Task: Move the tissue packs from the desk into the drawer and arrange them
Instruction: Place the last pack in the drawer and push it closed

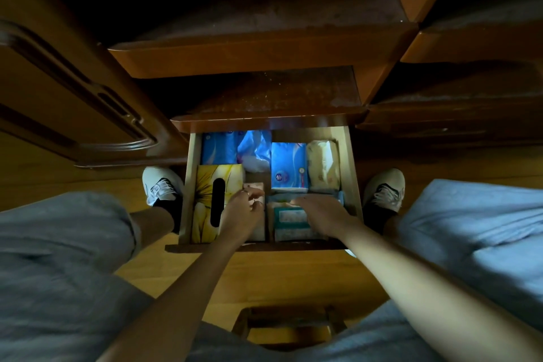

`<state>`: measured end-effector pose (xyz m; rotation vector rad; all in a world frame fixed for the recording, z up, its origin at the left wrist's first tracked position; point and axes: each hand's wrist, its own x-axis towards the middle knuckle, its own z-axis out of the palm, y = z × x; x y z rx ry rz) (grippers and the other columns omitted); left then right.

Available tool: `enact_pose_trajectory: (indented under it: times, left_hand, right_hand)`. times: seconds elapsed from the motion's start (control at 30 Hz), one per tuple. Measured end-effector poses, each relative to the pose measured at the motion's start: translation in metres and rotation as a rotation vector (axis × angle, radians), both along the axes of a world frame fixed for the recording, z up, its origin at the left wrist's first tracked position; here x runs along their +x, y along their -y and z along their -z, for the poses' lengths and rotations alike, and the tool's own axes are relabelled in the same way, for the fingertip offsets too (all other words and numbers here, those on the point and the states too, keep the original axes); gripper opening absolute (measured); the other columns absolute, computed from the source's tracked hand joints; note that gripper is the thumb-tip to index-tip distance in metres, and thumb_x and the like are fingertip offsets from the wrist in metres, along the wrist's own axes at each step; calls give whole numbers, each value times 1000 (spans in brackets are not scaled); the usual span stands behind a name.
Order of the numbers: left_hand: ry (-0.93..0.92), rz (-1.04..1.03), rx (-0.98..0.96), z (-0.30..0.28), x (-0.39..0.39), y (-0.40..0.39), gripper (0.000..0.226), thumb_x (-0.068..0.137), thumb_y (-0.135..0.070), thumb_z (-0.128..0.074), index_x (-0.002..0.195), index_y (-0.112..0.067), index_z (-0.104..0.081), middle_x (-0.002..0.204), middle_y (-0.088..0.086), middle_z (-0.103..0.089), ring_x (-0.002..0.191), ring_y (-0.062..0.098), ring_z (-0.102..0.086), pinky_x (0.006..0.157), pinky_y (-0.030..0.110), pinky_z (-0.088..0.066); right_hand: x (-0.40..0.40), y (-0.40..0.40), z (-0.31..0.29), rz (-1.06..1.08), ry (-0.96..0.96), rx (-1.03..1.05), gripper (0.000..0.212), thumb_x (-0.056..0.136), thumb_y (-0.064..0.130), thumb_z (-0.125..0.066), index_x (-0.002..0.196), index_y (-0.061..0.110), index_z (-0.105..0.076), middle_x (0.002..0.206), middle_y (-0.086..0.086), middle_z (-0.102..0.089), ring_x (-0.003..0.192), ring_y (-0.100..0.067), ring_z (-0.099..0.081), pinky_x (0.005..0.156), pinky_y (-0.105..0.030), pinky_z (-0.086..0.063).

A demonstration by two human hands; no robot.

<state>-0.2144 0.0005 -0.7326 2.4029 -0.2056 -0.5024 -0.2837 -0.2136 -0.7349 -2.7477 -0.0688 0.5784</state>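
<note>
Inside the drawer (354, 167), left hand (244, 209) pinches a small pale pack (254, 186); right hand (321, 211) grip wide.

1. Just one view here, a head-worn wide-angle, so there's no second camera and no overlap.
2. It looks almost straight down from above the wearer's lap, tipped a bit forward. Both forearms run up from the bottom edge to the left hand (245, 209) and right hand (320, 211) mid-frame.
3. The open drawer (354, 173) sits dead centre, right under and beyond the fingertips (296, 200). It's close enough to tell the packs apart but not to read print.
4. Past the fingers, the top half is dark desk (264, 62). Back toward the wearer: knees, shoes and a stool (289, 323).
5. Edges bend a lot from the fisheye.
</note>
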Motion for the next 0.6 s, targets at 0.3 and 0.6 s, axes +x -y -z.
enact_pose_trajectory:
  times: [0.3, 0.6]
  left_hand:
    - [37, 341, 59, -23, -1, -15, 46, 81, -58, -68, 121, -36, -62, 119, -11, -61, 105, 7, -57, 81, 29, -52]
    - [147, 924, 436, -38, -16, -40, 43, 81, -38, -77, 119, -23, -63, 120, -2, -64, 109, 18, -59, 86, 35, -52]
  right_hand:
    - [-8, -1, -20, 33, -29, 131, 57, 96, 44, -58, 148, 27, -43, 154, 3, -43, 142, -19, -39, 112, -41, -35]
    - [-34, 0, -30, -187, -281, 38, 57, 83, 65, -66, 125, 26, -63, 124, 4, -66, 110, -16, -62, 88, -32, -52]
